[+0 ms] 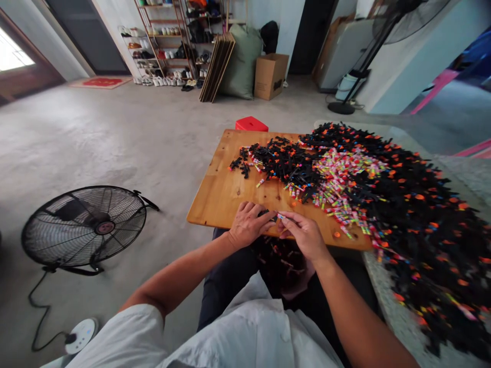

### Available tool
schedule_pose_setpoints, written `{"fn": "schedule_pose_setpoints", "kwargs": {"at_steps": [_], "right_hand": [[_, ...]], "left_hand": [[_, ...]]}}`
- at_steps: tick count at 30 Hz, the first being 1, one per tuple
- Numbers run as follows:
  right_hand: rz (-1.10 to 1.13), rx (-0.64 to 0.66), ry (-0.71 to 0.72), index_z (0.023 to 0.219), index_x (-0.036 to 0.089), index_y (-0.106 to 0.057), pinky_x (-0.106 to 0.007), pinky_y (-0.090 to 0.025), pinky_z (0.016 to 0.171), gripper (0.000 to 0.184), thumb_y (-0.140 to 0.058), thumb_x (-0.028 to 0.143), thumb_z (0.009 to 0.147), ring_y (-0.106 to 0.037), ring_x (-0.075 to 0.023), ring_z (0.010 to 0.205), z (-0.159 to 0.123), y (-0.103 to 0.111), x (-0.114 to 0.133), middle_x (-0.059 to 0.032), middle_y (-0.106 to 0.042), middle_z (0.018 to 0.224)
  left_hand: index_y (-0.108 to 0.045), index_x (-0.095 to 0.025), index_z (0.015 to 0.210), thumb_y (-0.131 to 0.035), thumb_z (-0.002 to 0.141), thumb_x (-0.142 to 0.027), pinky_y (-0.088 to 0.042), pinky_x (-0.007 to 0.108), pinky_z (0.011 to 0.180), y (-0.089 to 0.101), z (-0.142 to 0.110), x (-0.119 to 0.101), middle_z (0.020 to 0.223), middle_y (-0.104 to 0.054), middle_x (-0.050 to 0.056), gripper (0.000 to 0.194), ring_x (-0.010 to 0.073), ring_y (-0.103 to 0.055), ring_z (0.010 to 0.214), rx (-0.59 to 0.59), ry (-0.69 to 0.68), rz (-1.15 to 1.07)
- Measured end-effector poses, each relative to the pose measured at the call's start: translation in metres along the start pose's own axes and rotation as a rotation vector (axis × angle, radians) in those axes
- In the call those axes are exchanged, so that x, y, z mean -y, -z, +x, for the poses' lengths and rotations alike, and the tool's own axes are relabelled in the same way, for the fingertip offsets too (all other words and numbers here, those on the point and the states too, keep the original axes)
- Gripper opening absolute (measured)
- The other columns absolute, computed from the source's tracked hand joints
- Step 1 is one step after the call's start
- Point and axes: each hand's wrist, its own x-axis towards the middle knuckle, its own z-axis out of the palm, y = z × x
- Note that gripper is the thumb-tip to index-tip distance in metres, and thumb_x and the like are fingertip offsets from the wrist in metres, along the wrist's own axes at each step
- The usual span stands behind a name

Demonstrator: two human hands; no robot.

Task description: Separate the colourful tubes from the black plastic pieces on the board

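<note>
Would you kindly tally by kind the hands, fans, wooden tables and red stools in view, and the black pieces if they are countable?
Hands: 2, left hand and right hand
Fans: 2, floor fan and pedestal fan
Wooden table: 1
Red stool: 1
Total: 6, leaving out the black pieces, too heaped to count

I count two hands, one left hand point(250, 223) and one right hand point(306, 240), at one wooden counter point(220, 186), with one red stool point(251, 123), one floor fan point(103, 227), one pedestal fan point(370, 61), one cardboard box point(268, 79), one green sack point(240, 64), one red mat point(100, 82) and one bucket point(346, 88) around. The black pieces point(414, 197) and the pink tubes point(339, 171) lie heaped, far too many for me to tally over this feed, and the shoes point(164, 82) are many but too small to number.
</note>
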Motion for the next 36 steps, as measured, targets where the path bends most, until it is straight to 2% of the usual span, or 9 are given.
{"fn": "schedule_pose_setpoints", "kwargs": {"at_steps": [4,11,13,21,25,28,31,34,36], "right_hand": [[-0.195,0.002,0.044,0.123,0.017,-0.076,-0.033,-0.064,0.068,0.052,-0.066,0.059,0.094,-0.073,-0.0211,0.073,-0.002,0.004,0.001,-0.0076,-0.077,0.087],[-0.414,0.063,0.236,0.123,0.023,-0.076,-0.037,-0.062,0.088,0.038,-0.056,0.049,0.102,-0.074,-0.0234,0.089,-0.007,0.008,0.004,-0.0092,-0.078,0.105],[-0.425,0.076,0.245,0.123,0.023,-0.076,-0.037,-0.062,0.089,0.037,-0.056,0.047,0.103,-0.074,-0.0236,0.090,-0.008,0.008,0.001,-0.0094,-0.078,0.107],[-0.211,0.009,0.025,0.123,0.022,-0.074,-0.039,-0.065,0.078,0.044,-0.059,0.055,0.097,-0.076,-0.0260,0.080,-0.014,-0.008,-0.021,-0.0086,-0.079,0.092],[-0.293,0.014,-0.033,0.121,0.021,-0.073,-0.037,-0.062,0.077,0.043,-0.059,0.054,0.096,-0.075,-0.0252,0.079,-0.015,0.005,-0.023,-0.0077,-0.078,0.090],[-0.438,0.076,-0.095,0.111,0.021,-0.075,-0.035,-0.058,0.072,0.036,-0.061,0.050,0.094,-0.073,-0.0243,0.075,-0.022,0.032,-0.021,-0.0057,-0.077,0.085],[-0.639,0.249,-0.126,0.100,0.023,-0.074,-0.035,-0.054,0.074,0.024,-0.061,0.042,0.094,-0.071,-0.0244,0.078,-0.036,0.056,-0.023,-0.0050,-0.077,0.087],[-0.835,0.366,-0.120,0.093,0.024,-0.073,-0.035,-0.051,0.078,0.013,-0.064,0.031,0.088,-0.070,-0.0260,0.087,-0.045,0.062,-0.029,-0.0062,-0.077,0.091],[-0.922,0.384,-0.127,0.093,0.023,-0.073,-0.035,-0.049,0.078,0.013,-0.063,0.029,0.088,-0.070,-0.0266,0.088,-0.040,0.056,-0.030,-0.0076,-0.077,0.091]], "left_hand": [[-0.071,-0.030,0.134,-0.043,0.108,-0.053,-0.038,0.040,0.087,0.001,0.002,0.002,0.107,-0.069,0.010,0.045,0.0219,-0.054,0.091,0.049,-0.038,-0.003],[-0.073,-0.028,0.130,-0.042,0.108,-0.053,-0.038,0.038,0.085,0.001,-0.001,0.001,0.106,-0.070,0.010,0.045,0.0218,-0.057,0.092,0.082,-0.028,-0.040],[-0.073,-0.027,0.128,-0.041,0.109,-0.052,-0.039,0.037,0.083,0.001,-0.003,-0.001,0.105,-0.070,0.010,0.046,0.0214,-0.059,0.092,0.110,-0.026,-0.071],[-0.075,-0.027,0.125,-0.043,0.107,-0.052,-0.045,0.038,0.085,-0.009,-0.005,-0.004,0.103,-0.070,0.010,0.044,0.0227,-0.062,0.093,0.118,0.070,-0.084],[-0.067,-0.026,0.136,-0.051,0.104,-0.057,-0.052,0.033,0.087,-0.011,-0.001,0.004,0.118,-0.069,0.010,0.048,0.0209,-0.067,0.098,0.198,0.030,-0.255],[-0.060,-0.024,0.144,-0.059,0.099,-0.061,-0.055,0.031,0.086,-0.010,0.012,0.025,0.134,-0.066,0.011,0.059,0.0198,-0.070,0.098,0.152,0.194,-0.359],[-0.065,-0.021,0.137,-0.055,0.104,-0.046,-0.056,0.033,0.088,-0.011,0.040,0.065,0.122,-0.071,0.011,0.043,0.0202,-0.070,0.094,0.079,0.429,-0.328],[-0.066,-0.016,0.134,-0.055,0.103,-0.027,-0.053,0.038,0.097,-0.017,0.074,0.112,0.127,-0.068,0.016,0.035,0.0257,-0.067,0.110,0.094,0.552,-0.189],[-0.065,-0.017,0.137,-0.063,0.097,-0.022,-0.050,0.043,0.102,-0.023,0.092,0.141,0.136,-0.063,0.018,0.039,0.0306,-0.061,0.121,0.131,0.568,-0.063]]}}
